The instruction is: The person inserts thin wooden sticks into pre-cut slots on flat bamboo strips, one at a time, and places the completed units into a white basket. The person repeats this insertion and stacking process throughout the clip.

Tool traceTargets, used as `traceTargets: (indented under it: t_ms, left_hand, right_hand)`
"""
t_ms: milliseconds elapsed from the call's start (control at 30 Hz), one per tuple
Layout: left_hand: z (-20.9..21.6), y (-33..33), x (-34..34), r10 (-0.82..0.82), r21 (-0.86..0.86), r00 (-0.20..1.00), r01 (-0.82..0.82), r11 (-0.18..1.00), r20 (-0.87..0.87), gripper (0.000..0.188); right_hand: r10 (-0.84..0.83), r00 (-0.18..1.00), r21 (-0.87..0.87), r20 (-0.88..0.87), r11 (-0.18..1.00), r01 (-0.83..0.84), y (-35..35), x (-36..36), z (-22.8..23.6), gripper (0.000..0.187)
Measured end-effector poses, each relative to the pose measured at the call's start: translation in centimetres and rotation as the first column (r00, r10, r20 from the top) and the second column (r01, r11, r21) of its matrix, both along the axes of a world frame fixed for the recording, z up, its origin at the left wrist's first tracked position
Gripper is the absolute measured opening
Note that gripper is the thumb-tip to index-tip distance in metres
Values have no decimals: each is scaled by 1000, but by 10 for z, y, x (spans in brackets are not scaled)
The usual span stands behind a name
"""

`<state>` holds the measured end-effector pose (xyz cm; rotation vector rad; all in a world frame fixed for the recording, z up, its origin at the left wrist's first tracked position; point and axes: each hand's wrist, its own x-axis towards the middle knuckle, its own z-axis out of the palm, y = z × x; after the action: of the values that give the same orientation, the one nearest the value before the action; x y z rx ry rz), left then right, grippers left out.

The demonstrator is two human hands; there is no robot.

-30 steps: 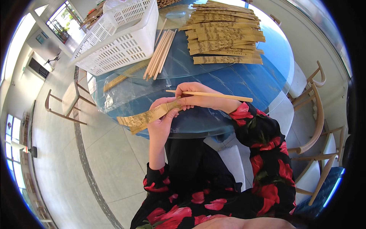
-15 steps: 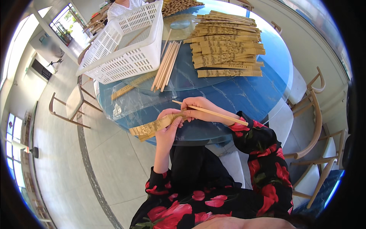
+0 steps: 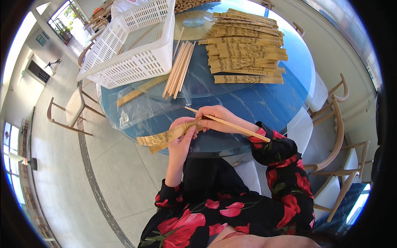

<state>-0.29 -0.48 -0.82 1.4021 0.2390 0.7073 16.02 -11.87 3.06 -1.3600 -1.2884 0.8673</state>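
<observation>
Just above the near edge of the table, my left hand (image 3: 182, 130) is closed around a brown printed paper chopstick sleeve (image 3: 159, 139), with another sleeve layered beneath it. Their loose ends stick out to the left. My right hand (image 3: 217, 117) meets it at the sleeve's right end, fingers pinched there. A pale wooden chopstick (image 3: 233, 125) lies slanted across the right hand, its thin tip pointing up left and its thick end over the wrist. Whether it is one stick or two together, I cannot tell. The fingertips hide the sleeve's right end.
Beyond my hands lie loose chopsticks (image 3: 179, 70) and a large stack of paper sleeves (image 3: 246, 49) on the blue round table (image 3: 248, 103). A white slotted basket (image 3: 166, 56) stands far left, near clear plastic film (image 3: 138, 113). Wooden chairs (image 3: 72, 109) surround the table; a person (image 3: 124, 5) sits opposite.
The view has shifted slightly. My hands keep nearly the same pose, with the sleeve and chopstick still held; the person opposite shows less.
</observation>
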Motion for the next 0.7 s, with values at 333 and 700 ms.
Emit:
traceTargets:
  t_ms: [333,700]
  left_hand:
    - [2,0,-1,4,-128,998,3,992,56,21]
    - [-4,4,-3,56,-227,992,-29,973,110,23]
  right_hand:
    - [-171,941,146,-292,964,221,-8,14,15,32]
    - [-9,879,135,-477,987,84,-12,22,12,33]
